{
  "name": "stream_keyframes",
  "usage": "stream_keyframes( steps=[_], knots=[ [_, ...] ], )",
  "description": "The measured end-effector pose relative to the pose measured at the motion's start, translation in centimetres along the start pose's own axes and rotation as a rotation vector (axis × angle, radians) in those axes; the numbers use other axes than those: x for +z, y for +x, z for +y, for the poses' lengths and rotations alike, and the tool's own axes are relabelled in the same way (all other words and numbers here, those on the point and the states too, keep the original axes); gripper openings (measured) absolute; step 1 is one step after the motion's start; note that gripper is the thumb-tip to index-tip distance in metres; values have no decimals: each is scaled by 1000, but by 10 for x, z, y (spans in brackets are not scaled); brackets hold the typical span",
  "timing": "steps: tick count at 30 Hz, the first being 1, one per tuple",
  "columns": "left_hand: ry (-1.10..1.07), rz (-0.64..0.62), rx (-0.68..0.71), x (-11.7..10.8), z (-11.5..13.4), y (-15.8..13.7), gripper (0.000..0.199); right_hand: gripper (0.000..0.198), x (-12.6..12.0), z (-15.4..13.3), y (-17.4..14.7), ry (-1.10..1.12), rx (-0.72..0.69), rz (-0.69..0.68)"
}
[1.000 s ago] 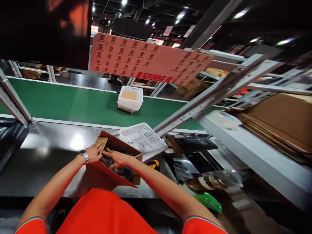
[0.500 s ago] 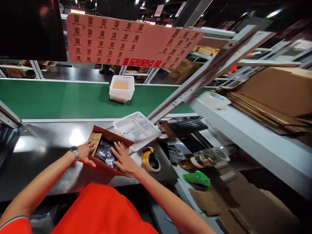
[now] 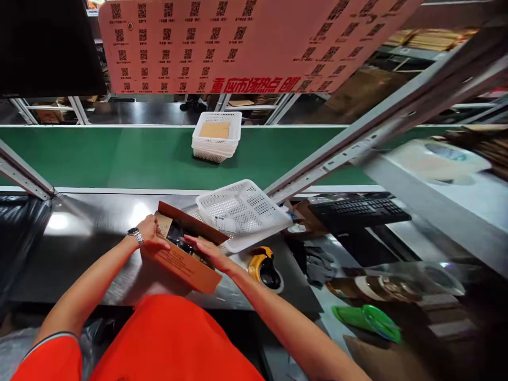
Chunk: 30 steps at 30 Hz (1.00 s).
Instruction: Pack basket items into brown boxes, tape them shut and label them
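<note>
An open brown cardboard box rests on the metal bench, its printed front side facing me. Inside lies a dark item in clear plastic, partly covered by my right hand. My left hand, with a watch at the wrist, grips the box's left end, fingers over the edge and thumb along the front. My right hand reaches into the box with straight fingers laid over the dark contents; its fingertips are partly hidden. Just behind the box a white perforated basket sits at a tilt.
A yellow and black tape dispenser stands right of the box. Beyond the bench runs a green conveyor carrying stacked white baskets. Further right are a keyboard, grey gloves and a green cup. A slanted metal post rises nearby.
The box's front side has come up into view, and more of the contents is covered. My right hand now reaches deeper, seen edge-on. The whole view has shifted.
</note>
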<state>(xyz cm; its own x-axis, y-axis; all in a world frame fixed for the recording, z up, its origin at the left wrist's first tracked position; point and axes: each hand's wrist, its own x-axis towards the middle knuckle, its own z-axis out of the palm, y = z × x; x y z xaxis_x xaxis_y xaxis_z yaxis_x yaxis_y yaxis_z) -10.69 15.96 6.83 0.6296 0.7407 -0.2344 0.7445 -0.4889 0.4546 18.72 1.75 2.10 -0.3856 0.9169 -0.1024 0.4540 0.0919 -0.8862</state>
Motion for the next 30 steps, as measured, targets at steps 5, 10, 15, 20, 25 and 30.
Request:
stream_keyframes(
  steps=[5,10,15,20,25,30],
  knots=[
    [-18,196,-48,29,-2,0,55,68,-24,-27,9,-221,-213,155],
    [-237,334,-144,56,-19,-21,59,67,-48,-37,44,-487,-75,326],
    [-338,385,-233,65,-34,-25,64,63,5,0,14,-622,68,80],
    [-168,475,-234,74,-20,-34,111,70,41,13,-16,-701,100,161],
    [164,162,311,100,13,-57,102,70,13,10,-10,-656,76,123],
    [254,76,354,106,22,-54,126,80,-57,3,52,-361,40,76]
  ],
)
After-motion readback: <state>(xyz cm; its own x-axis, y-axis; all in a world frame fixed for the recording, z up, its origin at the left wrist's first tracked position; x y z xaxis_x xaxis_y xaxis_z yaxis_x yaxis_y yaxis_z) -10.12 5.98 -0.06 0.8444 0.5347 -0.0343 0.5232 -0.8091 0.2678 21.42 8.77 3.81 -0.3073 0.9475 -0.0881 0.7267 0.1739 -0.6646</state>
